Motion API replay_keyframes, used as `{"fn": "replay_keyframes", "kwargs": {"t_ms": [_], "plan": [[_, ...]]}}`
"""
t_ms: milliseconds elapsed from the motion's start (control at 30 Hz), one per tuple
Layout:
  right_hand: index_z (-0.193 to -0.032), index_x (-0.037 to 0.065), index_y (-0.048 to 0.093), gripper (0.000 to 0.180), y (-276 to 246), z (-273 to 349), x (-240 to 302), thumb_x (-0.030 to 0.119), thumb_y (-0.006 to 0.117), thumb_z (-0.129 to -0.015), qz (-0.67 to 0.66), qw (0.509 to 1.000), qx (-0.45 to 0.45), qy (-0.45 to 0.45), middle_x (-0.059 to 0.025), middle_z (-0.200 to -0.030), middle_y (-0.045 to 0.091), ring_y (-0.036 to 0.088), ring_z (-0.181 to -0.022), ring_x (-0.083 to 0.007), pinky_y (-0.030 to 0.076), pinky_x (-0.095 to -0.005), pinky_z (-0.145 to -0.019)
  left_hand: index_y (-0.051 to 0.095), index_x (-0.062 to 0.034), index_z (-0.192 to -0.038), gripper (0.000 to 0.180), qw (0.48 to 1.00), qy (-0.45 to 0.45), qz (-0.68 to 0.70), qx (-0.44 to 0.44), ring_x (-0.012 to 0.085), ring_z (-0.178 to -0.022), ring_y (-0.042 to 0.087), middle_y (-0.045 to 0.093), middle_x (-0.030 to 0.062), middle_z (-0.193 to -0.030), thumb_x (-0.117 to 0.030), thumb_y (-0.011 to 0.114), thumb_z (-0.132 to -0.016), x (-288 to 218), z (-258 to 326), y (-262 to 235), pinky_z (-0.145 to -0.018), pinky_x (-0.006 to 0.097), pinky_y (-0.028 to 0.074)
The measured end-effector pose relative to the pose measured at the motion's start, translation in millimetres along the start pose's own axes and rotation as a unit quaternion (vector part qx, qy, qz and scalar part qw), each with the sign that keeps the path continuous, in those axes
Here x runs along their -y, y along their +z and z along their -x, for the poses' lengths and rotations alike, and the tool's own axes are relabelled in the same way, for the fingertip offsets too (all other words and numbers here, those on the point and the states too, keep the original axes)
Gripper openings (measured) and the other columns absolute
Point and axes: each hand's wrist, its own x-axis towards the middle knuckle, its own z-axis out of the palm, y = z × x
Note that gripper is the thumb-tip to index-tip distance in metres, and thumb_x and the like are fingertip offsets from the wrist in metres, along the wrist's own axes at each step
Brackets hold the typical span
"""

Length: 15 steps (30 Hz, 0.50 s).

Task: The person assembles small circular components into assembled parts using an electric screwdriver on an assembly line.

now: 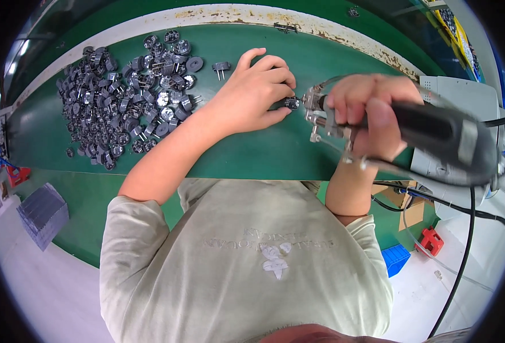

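My left hand [259,94] reaches across the green bench top, its thumb and fingers pinching a small dark round electronic component [292,103]. In my right hand [375,111] is a black-handled soldering gun [435,128] with a metal wire-feed linkage at its front. Its tip points left and comes close to the component; whether they touch I cannot tell. Some blur covers the right hand and the tool. One loose component [221,69] with metal pins stands just beyond my left hand. A large pile of similar components [121,97] spreads to the left of my left forearm.
A pale grey machine [461,88] sits at the right end of the bench, with black cables [472,246] hanging below. A worn white rail [241,12] runs along the far edge. On the floor are a grey bin [44,214], a blue bin [395,260] and a red object [429,241].
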Motion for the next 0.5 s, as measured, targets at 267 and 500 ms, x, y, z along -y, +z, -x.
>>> {"fn": "replay_keyframes", "kwargs": {"t_ms": [267,500], "plan": [[-0.094,0.001,0.051,0.03,-9,1,14,0.01,0.078,-0.084,-0.054,0.997,0.039,-0.03,-0.0101,-0.066,0.058,0.057,-0.055,-0.0218,0.052,-0.0375,-0.054,0.074,-0.01,-0.092,0.022,1.0,0.0,0.01,0.004,0.0197,-0.117,0.053,0.063,-0.0024,-0.106,-0.022,0.078,-0.074,1,3,1,-0.112,0.054,0.027],[-0.092,0.005,0.048,0.037,-17,4,33,0.034,0.072,-0.09,-0.028,0.996,0.077,-0.035,-0.0071,-0.064,0.055,0.056,-0.051,-0.0208,0.052,-0.0389,-0.055,0.074,-0.0104,-0.092,0.023,1.0,-0.012,0.01,0.011,0.02,-0.118,0.053,0.063,-0.0014,-0.106,-0.022,0.078,-0.074,2,5,-2,-0.113,0.054,0.027]]}}
